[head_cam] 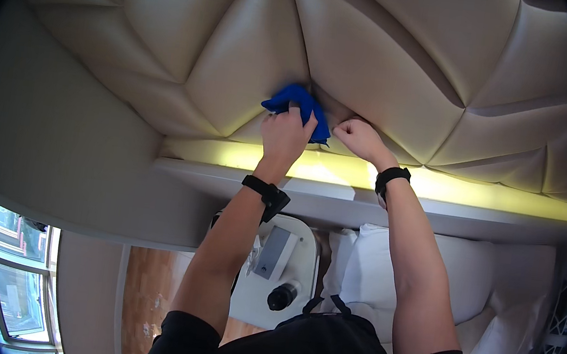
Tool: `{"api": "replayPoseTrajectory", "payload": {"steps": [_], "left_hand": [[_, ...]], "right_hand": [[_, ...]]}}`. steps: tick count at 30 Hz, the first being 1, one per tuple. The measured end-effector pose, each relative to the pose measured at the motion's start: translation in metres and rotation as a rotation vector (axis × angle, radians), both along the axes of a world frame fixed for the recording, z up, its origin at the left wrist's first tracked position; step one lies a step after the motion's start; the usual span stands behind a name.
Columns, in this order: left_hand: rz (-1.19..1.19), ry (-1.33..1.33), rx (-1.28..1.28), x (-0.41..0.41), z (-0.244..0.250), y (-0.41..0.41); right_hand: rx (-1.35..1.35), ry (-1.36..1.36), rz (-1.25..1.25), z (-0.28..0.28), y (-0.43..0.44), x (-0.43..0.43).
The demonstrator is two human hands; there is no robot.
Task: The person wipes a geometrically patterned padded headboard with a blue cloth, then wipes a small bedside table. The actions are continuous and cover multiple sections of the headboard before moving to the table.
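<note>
My left hand [287,131] grips a blue cloth [296,98] and presses it against a padded beige wall panel [251,51], where several seams meet. Part of the cloth hangs down on the right side of that hand. Just to the right, my right hand [360,137] is curled into a fist close to the panel's lower folds. No object shows in it, and whether its knuckles touch the padding I cannot tell. Both wrists carry a black strap, and a dark device sits on the left one.
A lit ledge [450,205] runs below the padding. Under it stand a bedside table [251,308], with a box [275,253] and dark bottle [282,297], and white pillows [426,269]. A window [19,293] is at lower left, beside wooden flooring [148,288].
</note>
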State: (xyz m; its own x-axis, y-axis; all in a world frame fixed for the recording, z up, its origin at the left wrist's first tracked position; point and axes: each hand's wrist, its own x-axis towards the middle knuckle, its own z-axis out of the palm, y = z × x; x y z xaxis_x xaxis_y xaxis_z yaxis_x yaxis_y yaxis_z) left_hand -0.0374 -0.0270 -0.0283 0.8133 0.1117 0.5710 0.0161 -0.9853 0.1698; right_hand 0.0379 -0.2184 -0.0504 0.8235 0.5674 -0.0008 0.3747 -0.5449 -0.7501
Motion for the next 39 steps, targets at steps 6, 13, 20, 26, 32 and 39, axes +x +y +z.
{"api": "replayPoseTrajectory", "payload": {"steps": [6, 13, 20, 26, 32, 39], "left_hand": [[0.095, 0.050, 0.045, -0.008, -0.033, 0.044], [0.329, 0.237, -0.044, -0.023, -0.108, 0.105], [0.548, 0.407, -0.137, -0.026, -0.152, 0.140], [0.511, 0.409, -0.227, -0.022, -0.160, 0.133], [0.456, 0.365, -0.219, -0.019, -0.165, 0.089], [0.443, 0.344, -0.261, -0.019, -0.163, 0.047]], "right_hand": [[0.011, 0.009, -0.042, -0.006, -0.005, 0.000], [0.006, 0.020, -0.053, -0.004, -0.002, 0.001], [-0.013, 0.040, -0.074, -0.001, -0.001, -0.003], [-0.037, 0.026, -0.085, -0.004, -0.002, -0.001], [-0.007, 0.026, -0.068, 0.001, -0.001, -0.003], [0.060, 0.038, -0.059, 0.003, 0.000, -0.009]]}}
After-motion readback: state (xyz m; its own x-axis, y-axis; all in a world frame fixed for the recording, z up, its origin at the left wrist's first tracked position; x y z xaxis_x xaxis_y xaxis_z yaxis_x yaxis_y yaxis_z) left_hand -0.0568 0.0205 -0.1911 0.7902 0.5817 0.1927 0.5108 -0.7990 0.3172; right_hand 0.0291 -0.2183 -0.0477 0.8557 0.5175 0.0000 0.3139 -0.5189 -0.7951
